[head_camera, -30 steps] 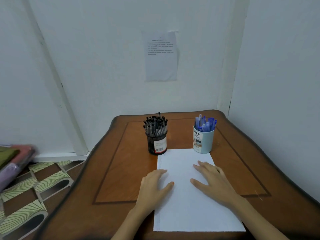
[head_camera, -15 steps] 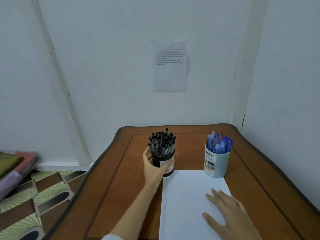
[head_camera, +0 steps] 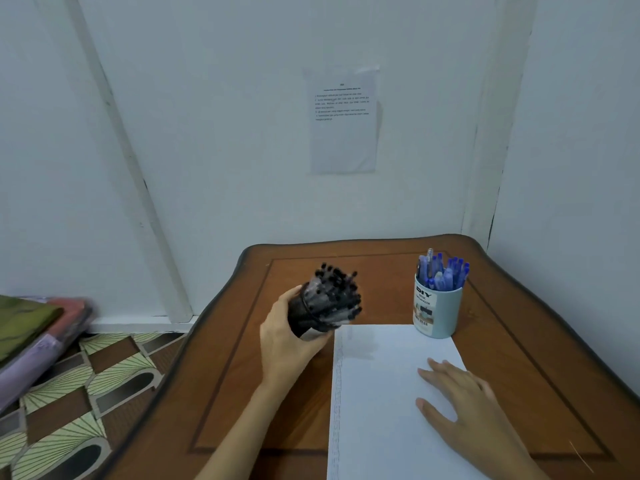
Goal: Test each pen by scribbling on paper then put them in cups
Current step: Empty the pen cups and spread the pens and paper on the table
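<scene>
My left hand [head_camera: 285,341] grips a black cup [head_camera: 306,320] full of several black pens [head_camera: 337,296]. The cup is lifted off the table and tilted to the right, pen tops pointing up and right. A white sheet of paper [head_camera: 377,393] lies on the wooden table [head_camera: 242,393]. My right hand [head_camera: 460,407] rests flat on the paper with fingers spread. A pale blue cup [head_camera: 438,311] holding several blue pens [head_camera: 443,271] stands upright at the paper's far right corner.
The table stands in a corner, with white walls behind and to the right. A printed sheet [head_camera: 343,119] is taped to the back wall. Folded fabrics [head_camera: 31,334] lie on the patterned floor [head_camera: 86,393] at the left.
My left hand left the paper, reached the black cup, gripped it, lifted it and tipped it right. My right hand stays on the paper. The view rose and shifted left.
</scene>
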